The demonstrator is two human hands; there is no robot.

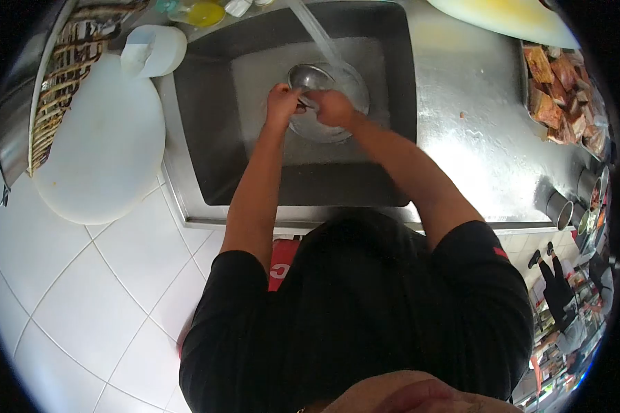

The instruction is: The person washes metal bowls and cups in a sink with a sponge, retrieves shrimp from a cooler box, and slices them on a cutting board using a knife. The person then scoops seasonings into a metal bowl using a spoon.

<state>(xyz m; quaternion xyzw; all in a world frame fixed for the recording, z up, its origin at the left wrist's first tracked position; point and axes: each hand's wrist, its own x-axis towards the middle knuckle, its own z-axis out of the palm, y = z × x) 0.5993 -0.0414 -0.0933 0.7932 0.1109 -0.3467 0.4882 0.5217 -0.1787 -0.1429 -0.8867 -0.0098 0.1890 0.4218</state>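
My left hand point(283, 105) is closed on a shiny, bowl-shaped metal utensil point(311, 74), held over the sink. My right hand point(329, 108) is beside it, fingers curled in against the near side of the utensil. A short greyish piece shows between the two hands; I cannot make out whether it is the utensil's handle or something separate. Below the hands, a larger round metal bowl point(353, 87) sits in the dark sink point(217, 138). A stream of water point(315, 29) runs down from the top into this bowl.
A white rounded board point(107, 148) with a white ring-shaped piece point(165, 51) lies left, near a wicker basket point(65, 76). On the right, a wet steel counter point(468, 138) carries a tray of meat chunks point(561, 93) and metal cups point(559, 208). Other people point(561, 289) stand far right.
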